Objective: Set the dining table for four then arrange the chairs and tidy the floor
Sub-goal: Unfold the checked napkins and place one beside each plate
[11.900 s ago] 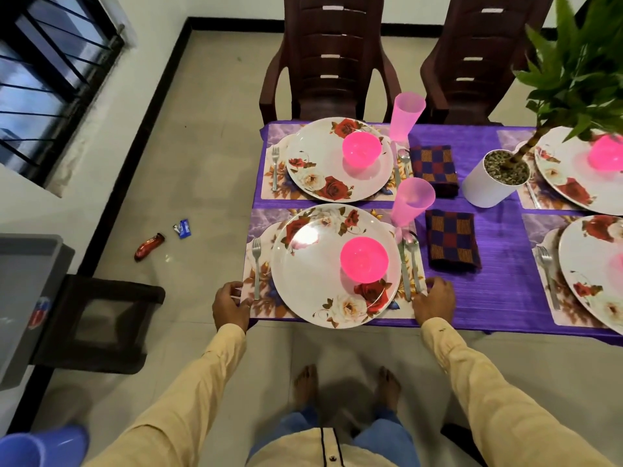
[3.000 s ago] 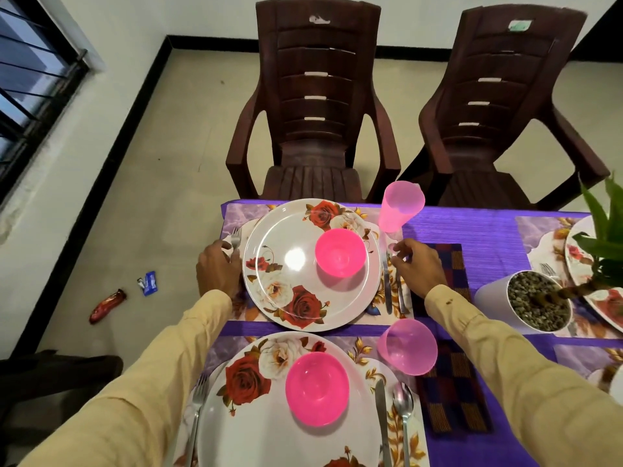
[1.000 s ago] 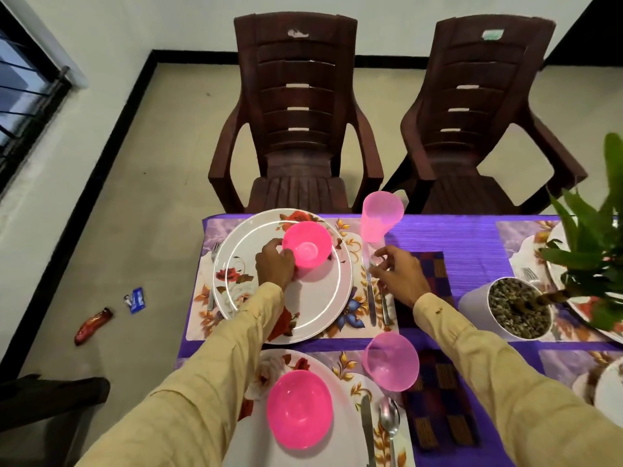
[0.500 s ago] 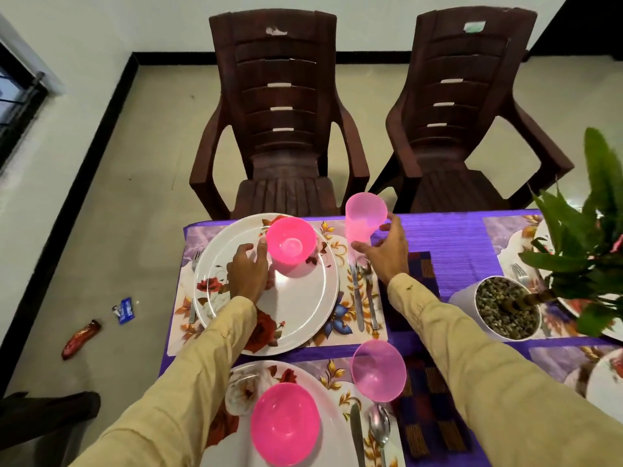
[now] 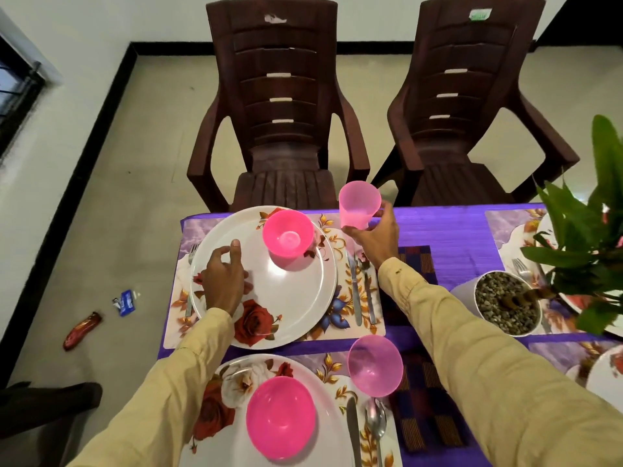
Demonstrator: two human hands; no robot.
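On the purple tablecloth (image 5: pixel 455 230) the far place setting has a floral plate (image 5: pixel 290 294) with a pink bowl (image 5: pixel 288 232) on it. My left hand (image 5: pixel 224 278) hovers over the plate's left side, fingers loosely curled and holding nothing. My right hand (image 5: pixel 376 237) grips the base of a pink tumbler (image 5: pixel 359 205) at the placemat's far right corner. A knife (image 5: pixel 354 291) and spoon (image 5: pixel 368 291) lie right of the plate, a fork (image 5: pixel 191 254) to its left. Two brown chairs (image 5: pixel 279 106) (image 5: pixel 468 96) stand beyond the table.
The near setting has a plate (image 5: pixel 232 382), pink bowl (image 5: pixel 280 417), tumbler (image 5: pixel 375 365) and checked napkin (image 5: pixel 424 409). A white plant pot (image 5: pixel 468 294) stands at the right. A red wrapper (image 5: pixel 82 330) and a blue wrapper (image 5: pixel 125 301) lie on the floor at the left.
My left hand has left the pink bowl and drawn back to the left over the plate. My right hand has moved from the cutlery up to the tumbler and gripped it.
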